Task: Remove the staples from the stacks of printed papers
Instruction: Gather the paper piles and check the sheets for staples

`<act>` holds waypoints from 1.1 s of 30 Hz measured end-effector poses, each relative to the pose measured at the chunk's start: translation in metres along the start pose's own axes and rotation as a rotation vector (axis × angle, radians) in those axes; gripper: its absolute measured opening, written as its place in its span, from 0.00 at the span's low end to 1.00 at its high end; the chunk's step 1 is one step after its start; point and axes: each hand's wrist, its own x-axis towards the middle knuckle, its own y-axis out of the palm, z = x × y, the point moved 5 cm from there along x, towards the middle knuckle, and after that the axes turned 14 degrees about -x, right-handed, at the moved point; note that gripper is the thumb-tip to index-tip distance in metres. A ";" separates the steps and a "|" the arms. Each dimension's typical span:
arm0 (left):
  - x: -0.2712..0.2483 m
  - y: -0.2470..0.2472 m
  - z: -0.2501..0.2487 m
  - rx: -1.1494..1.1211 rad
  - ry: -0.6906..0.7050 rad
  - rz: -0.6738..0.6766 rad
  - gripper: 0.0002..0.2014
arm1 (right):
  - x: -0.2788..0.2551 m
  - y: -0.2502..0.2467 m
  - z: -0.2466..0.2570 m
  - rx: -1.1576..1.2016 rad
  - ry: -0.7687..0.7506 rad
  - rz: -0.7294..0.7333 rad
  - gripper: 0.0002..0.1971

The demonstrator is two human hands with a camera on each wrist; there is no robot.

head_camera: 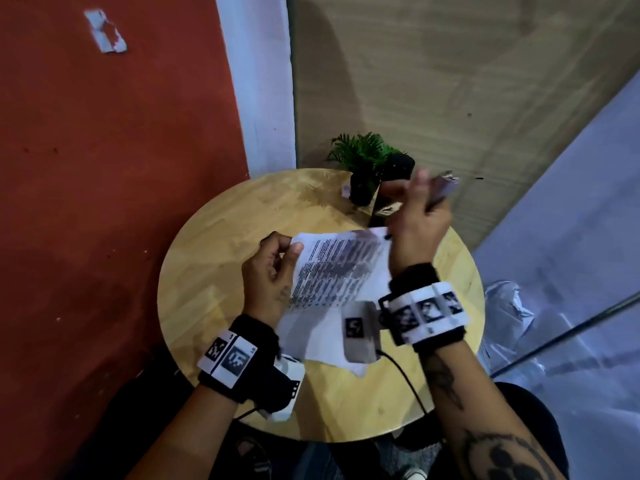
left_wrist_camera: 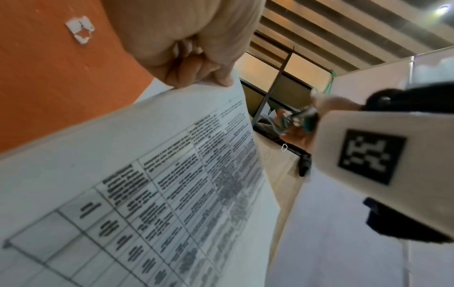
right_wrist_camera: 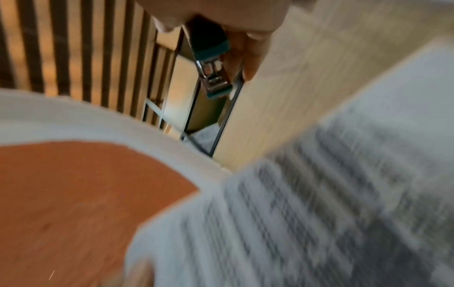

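1. A red-orange painted wall (head_camera: 104, 202) fills the left side, with a torn white paper scrap (head_camera: 105, 31) stuck high on it.
2. The round light wooden surface (head_camera: 214, 244) stands against that wall.
3. The left hand (head_camera: 268, 271) is raised over the left half of the surface. Its thumb and curled fingers (left_wrist_camera: 186, 71) pinch the top left corner of the stack of white printed papers (head_camera: 332, 271), as the left wrist view shows.
4. The stack, printed with a table of dark text, is lifted clear of the surface at its far edge and slopes down toward the near edge. Its lower end overlaps another white sheet (head_camera: 325, 348) lying flat near the surface's near edge. No staple can be made out on the stack.
5. A small green artificial plant in a black pot (head_camera: 363, 168) stands at the far edge of the surface, just left of a dark round object that cannot be told.
6. The right hand (head_camera: 420, 223) is raised above the stack's far right corner, clear of the paper. Its fingers are clenched round a teal and chrome staple remover (right_wrist_camera: 213, 64), whose metal end juts out past the fingertips.
7. A grey fabric partition (head_camera: 571, 202) closes the right side.
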 end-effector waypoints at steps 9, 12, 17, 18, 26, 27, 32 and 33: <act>0.004 -0.008 0.012 -0.205 -0.187 0.078 0.14 | -0.011 -0.073 -0.107 -0.152 0.364 0.373 0.21; 0.006 -0.006 0.006 -0.269 -0.207 0.138 0.13 | -0.023 -0.055 -0.135 -0.158 0.503 0.571 0.22; 0.013 -0.009 0.010 -0.336 -0.251 0.131 0.05 | -0.024 -0.041 -0.145 -0.033 0.626 0.699 0.17; 0.015 -0.010 0.012 -0.344 -0.262 0.107 0.06 | -0.023 -0.040 -0.143 -0.027 0.634 0.701 0.13; 0.026 -0.009 0.032 -0.349 -0.294 -0.029 0.08 | -0.018 -0.033 -0.148 -0.139 0.563 0.490 0.09; 0.027 -0.008 0.033 -0.350 -0.300 -0.030 0.07 | -0.017 -0.033 -0.149 -0.151 0.564 0.470 0.09; 0.044 0.000 0.044 -0.240 -0.328 -0.055 0.09 | -0.006 -0.040 -0.151 -0.226 0.565 0.436 0.10; 0.051 0.001 0.051 -0.205 -0.331 -0.061 0.10 | -0.002 -0.041 -0.151 -0.245 0.572 0.437 0.10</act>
